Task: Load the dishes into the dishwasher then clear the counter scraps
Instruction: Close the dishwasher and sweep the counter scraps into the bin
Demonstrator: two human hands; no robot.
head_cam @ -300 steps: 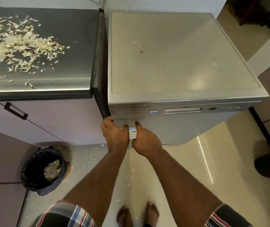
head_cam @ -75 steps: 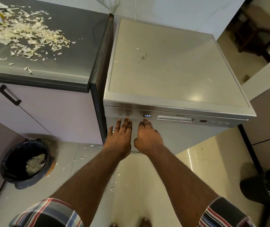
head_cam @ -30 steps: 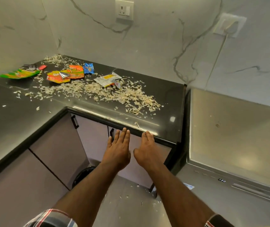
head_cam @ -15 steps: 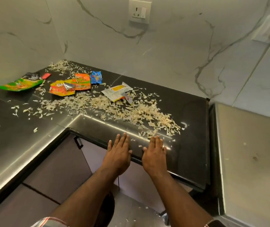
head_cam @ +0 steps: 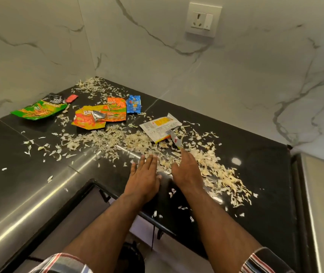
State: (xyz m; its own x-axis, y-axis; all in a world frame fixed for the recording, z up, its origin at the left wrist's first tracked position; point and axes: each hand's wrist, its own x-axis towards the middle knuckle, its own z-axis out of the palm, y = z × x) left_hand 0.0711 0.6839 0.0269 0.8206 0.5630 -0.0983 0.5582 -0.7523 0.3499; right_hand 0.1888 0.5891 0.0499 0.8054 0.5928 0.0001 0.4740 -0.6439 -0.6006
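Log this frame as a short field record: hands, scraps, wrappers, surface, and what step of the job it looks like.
left hand: open, fingers straight, flat over the counter edge
right hand: open, fingers straight, at the near edge of the scraps
scraps: pale flakes spread across the black counter, densest ahead of and right of the hands
wrappers: green packet, orange packets, blue packet, white-yellow packet, all lying flat
wall socket: nothing plugged in
step: probably about to gather the scraps; none held yet
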